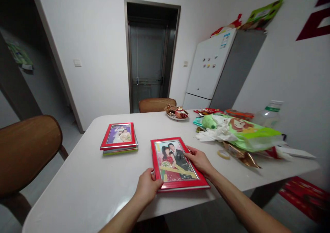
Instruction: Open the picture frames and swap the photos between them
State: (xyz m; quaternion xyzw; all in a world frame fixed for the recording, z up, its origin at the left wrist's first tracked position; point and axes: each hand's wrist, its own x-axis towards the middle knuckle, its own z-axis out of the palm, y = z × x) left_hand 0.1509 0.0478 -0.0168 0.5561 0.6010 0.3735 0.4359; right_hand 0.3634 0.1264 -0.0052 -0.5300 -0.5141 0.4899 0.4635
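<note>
A red picture frame (180, 185) with a photo of a couple sits near the front edge of the white table, face up. My left hand (146, 186) grips its lower left corner, thumb on the front. On the right edge is my right hand (199, 160), its thumb over the border and its other fingers partly hidden behind. Whether the frame rests on the tabletop or is slightly raised, I cannot tell. To the left lies a second red picture frame (118, 146), stacked on other frames, one with a green edge.
The white table (85, 178) holds a plate of snacks (177, 114) at the back. Along its right side lie a green plastic bag (252, 133), crumpled tissue (216, 134), a tape roll (223, 154) and a clear bottle (269, 114). Brown chairs (28, 150) stand left and behind.
</note>
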